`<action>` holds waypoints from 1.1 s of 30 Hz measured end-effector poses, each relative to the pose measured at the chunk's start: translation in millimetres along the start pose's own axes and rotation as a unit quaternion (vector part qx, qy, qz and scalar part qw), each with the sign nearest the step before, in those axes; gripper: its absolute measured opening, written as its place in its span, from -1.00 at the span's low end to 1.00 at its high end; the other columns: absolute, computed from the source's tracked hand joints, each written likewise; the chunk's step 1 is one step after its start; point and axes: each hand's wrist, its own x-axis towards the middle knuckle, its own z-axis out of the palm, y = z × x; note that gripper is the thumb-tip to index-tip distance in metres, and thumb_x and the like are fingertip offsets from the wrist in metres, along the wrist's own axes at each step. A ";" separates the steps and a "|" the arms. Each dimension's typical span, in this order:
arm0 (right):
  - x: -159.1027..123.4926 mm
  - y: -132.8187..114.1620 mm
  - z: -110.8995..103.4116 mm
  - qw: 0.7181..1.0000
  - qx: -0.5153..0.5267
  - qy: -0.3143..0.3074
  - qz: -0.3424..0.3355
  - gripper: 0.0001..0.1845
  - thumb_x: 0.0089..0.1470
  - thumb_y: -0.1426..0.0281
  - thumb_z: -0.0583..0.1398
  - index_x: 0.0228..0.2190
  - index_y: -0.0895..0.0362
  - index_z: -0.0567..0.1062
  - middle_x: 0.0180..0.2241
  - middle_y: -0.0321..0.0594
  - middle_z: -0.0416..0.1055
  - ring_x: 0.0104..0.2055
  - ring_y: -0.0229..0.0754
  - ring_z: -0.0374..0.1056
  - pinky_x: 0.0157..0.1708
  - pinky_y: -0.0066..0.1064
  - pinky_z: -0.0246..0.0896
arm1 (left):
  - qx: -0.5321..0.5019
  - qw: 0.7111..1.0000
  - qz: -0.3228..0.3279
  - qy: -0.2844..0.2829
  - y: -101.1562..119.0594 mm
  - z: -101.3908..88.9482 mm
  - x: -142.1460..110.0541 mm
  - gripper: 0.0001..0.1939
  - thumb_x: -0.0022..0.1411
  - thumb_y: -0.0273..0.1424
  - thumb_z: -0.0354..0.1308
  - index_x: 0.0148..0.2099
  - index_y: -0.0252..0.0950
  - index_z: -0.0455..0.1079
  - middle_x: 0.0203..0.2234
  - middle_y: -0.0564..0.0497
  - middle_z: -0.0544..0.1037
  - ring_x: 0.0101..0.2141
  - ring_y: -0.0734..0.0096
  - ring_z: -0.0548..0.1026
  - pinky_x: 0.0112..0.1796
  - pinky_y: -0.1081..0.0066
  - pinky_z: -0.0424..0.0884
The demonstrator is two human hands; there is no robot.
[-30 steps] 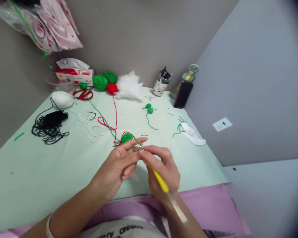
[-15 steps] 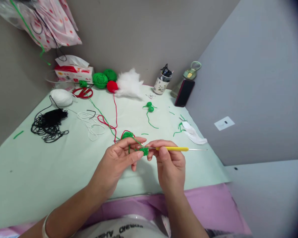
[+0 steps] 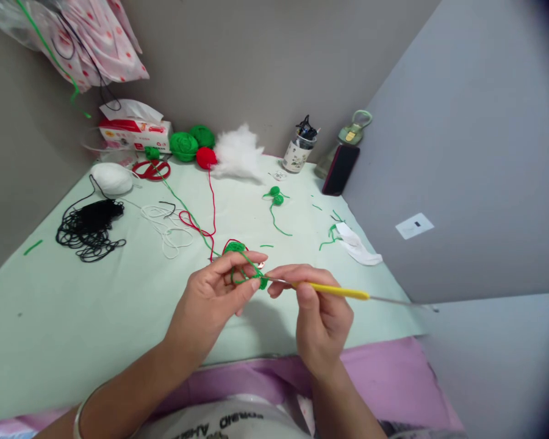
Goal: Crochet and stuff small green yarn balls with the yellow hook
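Between thumb and fingers, my left hand (image 3: 222, 283) pinches a small green crochet piece (image 3: 263, 283), with green yarn (image 3: 248, 260) running up over the raised index finger. My right hand (image 3: 322, 314) grips a crochet hook (image 3: 341, 291) by its yellow handle. The hook's metal tip reaches left to the crochet piece; whether it sits inside a loop is too small to tell. Its other metal end points right. Just beyond my left fingers lies a larger green crocheted piece (image 3: 234, 246) edged with red yarn (image 3: 213, 210), partly hidden by the hand.
At the back stand a tissue box (image 3: 135, 134), green yarn balls (image 3: 183, 146), a red ball (image 3: 205, 158), white stuffing (image 3: 240, 152), a pen jar (image 3: 298, 152) and a phone (image 3: 341, 170) against a bottle (image 3: 351, 131). Red scissors (image 3: 152, 170), black yarn (image 3: 91, 227) and white yarn (image 3: 113, 179) lie left.
My right hand has shifted slightly right and down, and the hook now slants down to the right. The green piece has turned and moved slightly left in my left fingers.
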 end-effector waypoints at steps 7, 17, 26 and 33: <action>-7.6 8.2 -1.9 0.948 -0.248 -0.062 -0.190 -0.65 0.29 0.56 0.15 0.03 0.04 0.54 -0.13 -0.09 0.59 -0.07 -0.08 0.55 -0.17 -0.25 0.53 | -0.022 0.999 0.023 0.024 -1.8 6.9 -1.9 -0.67 0.14 -0.43 0.43 -0.03 -0.07 0.64 -0.37 0.09 0.48 -0.50 0.60 0.31 -0.54 0.61 0.26; 4.1 4.8 3.6 0.999 -0.004 0.043 -0.008 -0.77 0.36 0.44 0.13 -0.19 0.02 0.61 -0.31 -0.20 0.54 -0.35 -0.19 0.46 -0.37 -0.29 0.45 | -0.179 0.976 -0.107 -0.060 2.6 1.8 5.5 -0.68 0.18 -0.37 0.43 0.01 -0.20 0.62 -0.41 0.13 0.43 -0.66 0.84 0.01 -0.66 0.66 -0.04; -5.4 10.4 5.6 0.977 -0.184 -0.012 -0.107 -0.62 0.27 0.57 0.20 0.00 -0.06 0.61 -0.12 -0.14 0.57 -0.13 -0.11 0.53 -0.19 -0.22 0.52 | -0.135 0.987 -0.083 -0.033 -3.4 9.1 4.2 -0.59 0.14 -0.32 0.45 0.06 -0.12 0.60 -0.42 0.13 0.44 -0.65 0.77 0.11 -0.65 0.62 0.03; 3.5 8.4 -3.1 0.998 -0.035 0.058 -0.013 -0.74 0.33 0.49 0.16 -0.16 -0.01 0.64 -0.31 -0.21 0.55 -0.38 -0.20 0.45 -0.41 -0.31 0.44 | -0.213 0.966 -0.130 -0.068 -2.2 0.9 11.4 -0.78 0.16 -0.39 0.42 -0.12 -0.29 0.66 -0.54 0.17 0.29 -0.64 0.74 -0.02 -0.66 0.63 -0.02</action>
